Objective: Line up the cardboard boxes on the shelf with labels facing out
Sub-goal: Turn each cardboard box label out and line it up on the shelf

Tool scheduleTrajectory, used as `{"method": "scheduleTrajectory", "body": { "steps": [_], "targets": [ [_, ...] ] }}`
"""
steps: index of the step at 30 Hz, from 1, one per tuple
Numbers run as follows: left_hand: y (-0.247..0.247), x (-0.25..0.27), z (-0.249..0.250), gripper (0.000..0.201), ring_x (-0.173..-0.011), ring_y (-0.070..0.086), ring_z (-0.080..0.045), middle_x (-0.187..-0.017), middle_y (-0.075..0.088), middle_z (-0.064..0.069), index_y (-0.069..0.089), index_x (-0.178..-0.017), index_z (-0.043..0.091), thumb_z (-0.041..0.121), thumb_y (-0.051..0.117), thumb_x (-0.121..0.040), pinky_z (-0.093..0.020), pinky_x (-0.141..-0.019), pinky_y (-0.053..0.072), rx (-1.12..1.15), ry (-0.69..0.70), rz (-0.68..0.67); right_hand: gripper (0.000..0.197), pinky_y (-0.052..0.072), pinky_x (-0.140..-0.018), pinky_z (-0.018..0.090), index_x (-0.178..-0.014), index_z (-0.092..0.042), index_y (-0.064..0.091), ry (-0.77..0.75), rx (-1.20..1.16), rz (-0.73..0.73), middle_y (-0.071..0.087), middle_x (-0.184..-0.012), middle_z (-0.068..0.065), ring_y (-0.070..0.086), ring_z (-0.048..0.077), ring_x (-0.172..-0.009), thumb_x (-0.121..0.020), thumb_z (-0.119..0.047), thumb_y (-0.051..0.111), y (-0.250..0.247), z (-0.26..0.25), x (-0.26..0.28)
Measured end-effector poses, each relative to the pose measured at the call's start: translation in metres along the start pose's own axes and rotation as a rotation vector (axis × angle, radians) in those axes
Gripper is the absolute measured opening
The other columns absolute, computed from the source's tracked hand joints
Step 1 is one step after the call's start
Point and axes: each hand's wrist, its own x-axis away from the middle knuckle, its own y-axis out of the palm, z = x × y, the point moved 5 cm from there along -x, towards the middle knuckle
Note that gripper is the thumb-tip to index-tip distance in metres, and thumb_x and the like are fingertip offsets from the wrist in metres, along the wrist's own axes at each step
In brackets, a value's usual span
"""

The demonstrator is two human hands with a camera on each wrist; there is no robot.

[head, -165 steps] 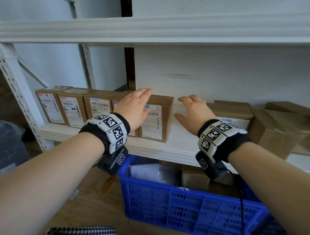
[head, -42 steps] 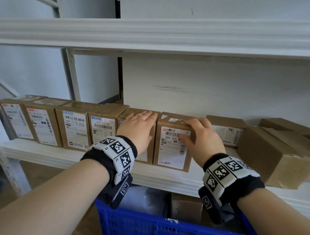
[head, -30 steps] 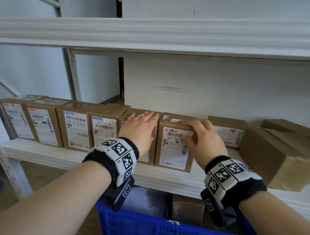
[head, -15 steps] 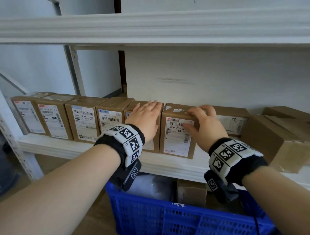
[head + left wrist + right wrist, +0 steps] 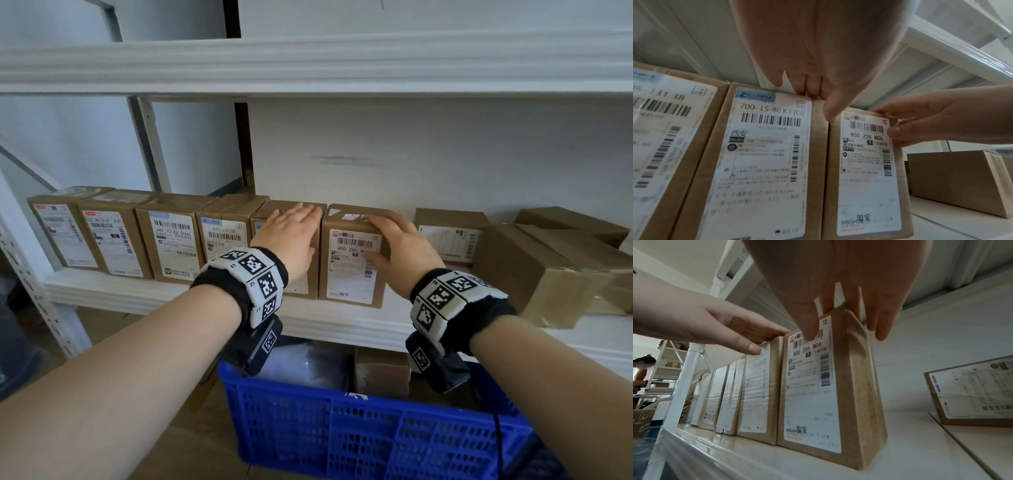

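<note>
Six brown cardboard boxes stand upright in a row on the white shelf (image 5: 342, 325), white labels facing out. My left hand (image 5: 305, 229) lies flat on top of the fifth box (image 5: 306, 284), marked 700-L5-80 K3 (image 5: 760, 162), fingers straight. My right hand (image 5: 394, 246) grips the top of the sixth box (image 5: 349, 274), marked 800 Z05 N06 (image 5: 865, 178), fingers over the top edge and thumb on the label. In the right wrist view this sixth box (image 5: 813, 402) stands close against the fifth box (image 5: 756, 394).
Right of the row a labelled box (image 5: 448, 236) sits further back. Larger plain boxes (image 5: 534, 274) crowd the shelf's right end. A blue crate (image 5: 359, 435) holding parcels stands below. The upper shelf (image 5: 308, 65) hangs low overhead. A shelf post (image 5: 27, 274) stands at left.
Five seconds ago the row held five boxes; a sixth now stands at its right end under my right hand. Over the last second both hands stayed on their boxes.
</note>
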Motion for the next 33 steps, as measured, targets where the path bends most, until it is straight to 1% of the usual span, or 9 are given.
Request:
{"method": "scheduleTrajectory", "body": {
  "steps": [5,9,14,16,18,21,23,27,33],
  "targets": [
    [-0.005,0.007,0.01,0.066,-0.147,0.006,-0.016,-0.159,0.008,-0.002,0.008,-0.151,0.016,0.02,0.046,-0.096,-0.036,-0.12,0.006,0.017,0.027,0.0,0.066,0.032,-0.113,0.042,-0.149,-0.029,0.019,0.03,0.001,-0.048,0.011,-0.158,0.0,0.024,0.025,-0.142,-0.092,-0.032,0.053,-0.004,0.001,0.005],
    [-0.012,0.01,0.022,0.064,-0.147,0.007,-0.016,-0.159,0.011,-0.002,0.01,-0.151,0.017,0.019,0.045,-0.097,-0.034,-0.119,0.006,0.049,0.055,0.031,0.061,0.028,-0.116,0.04,-0.149,-0.026,0.017,0.055,-0.017,-0.031,0.013,-0.158,0.004,0.022,0.025,-0.144,-0.096,-0.034,0.046,-0.012,0.006,0.013],
    [-0.023,0.012,0.055,0.058,-0.147,0.01,-0.017,-0.158,0.016,-0.003,0.016,-0.15,0.016,0.016,0.041,-0.098,-0.029,-0.118,0.007,0.093,0.114,0.113,0.054,0.03,-0.114,0.04,-0.148,-0.019,0.022,0.111,0.011,0.009,0.02,-0.156,0.004,0.024,0.024,-0.143,-0.098,-0.027,0.04,-0.026,0.03,0.027],
    [-0.025,0.013,0.073,0.056,-0.147,0.01,-0.017,-0.158,0.017,-0.002,0.017,-0.15,0.016,0.015,0.04,-0.098,-0.028,-0.118,0.006,0.116,0.146,0.13,0.052,0.021,-0.118,0.04,-0.147,-0.016,0.026,0.14,0.123,0.002,0.022,-0.156,0.004,0.021,0.024,-0.144,-0.098,-0.027,0.041,-0.03,0.047,0.034],
    [-0.023,0.011,0.091,0.055,-0.147,0.01,-0.015,-0.158,0.018,-0.001,0.018,-0.15,0.017,0.015,0.039,-0.099,-0.027,-0.118,0.006,0.129,0.184,0.133,0.05,0.003,-0.12,0.043,-0.143,-0.019,0.035,0.179,0.331,-0.062,0.022,-0.156,0.003,0.01,0.022,-0.147,-0.096,-0.032,0.041,-0.03,0.066,0.04],
    [-0.018,0.009,0.119,0.054,-0.146,0.011,-0.014,-0.157,0.019,0.0,0.019,-0.149,0.017,0.017,0.038,-0.099,-0.026,-0.117,0.005,0.134,0.24,0.125,0.041,-0.013,-0.116,0.051,-0.129,-0.02,0.053,0.217,0.559,-0.159,0.031,-0.153,0.001,0.002,0.022,-0.148,-0.093,-0.033,0.041,-0.031,0.093,0.051],
    [-0.014,0.006,0.138,0.054,-0.146,0.012,-0.014,-0.157,0.019,0.0,0.019,-0.149,0.018,0.017,0.038,-0.099,-0.025,-0.117,0.005,0.14,0.268,0.116,0.039,-0.02,-0.112,0.054,-0.124,-0.023,0.058,0.25,0.662,-0.218,0.035,-0.15,-0.001,0.0,0.022,-0.148,-0.091,-0.029,0.04,-0.032,0.111,0.058],
    [-0.008,-0.004,0.168,0.054,-0.146,0.012,-0.015,-0.157,0.019,0.0,0.018,-0.149,0.017,0.016,0.038,-0.1,-0.025,-0.117,0.006,0.147,0.305,0.083,0.04,-0.025,-0.103,0.062,-0.126,-0.029,0.056,0.295,0.806,-0.322,0.031,-0.152,0.0,-0.01,0.027,-0.147,-0.09,-0.027,0.04,-0.036,0.14,0.064],
    [0.01,-0.028,0.188,0.055,-0.146,0.015,-0.016,-0.157,0.02,-0.002,0.019,-0.149,0.016,0.018,0.04,-0.099,-0.027,-0.117,0.01,0.171,0.295,-0.009,0.041,-0.023,-0.103,0.063,-0.129,-0.025,0.053,0.344,0.843,-0.275,0.029,-0.152,0.001,-0.011,0.026,-0.146,-0.092,-0.029,0.036,-0.042,0.166,0.061]
  ]
}}
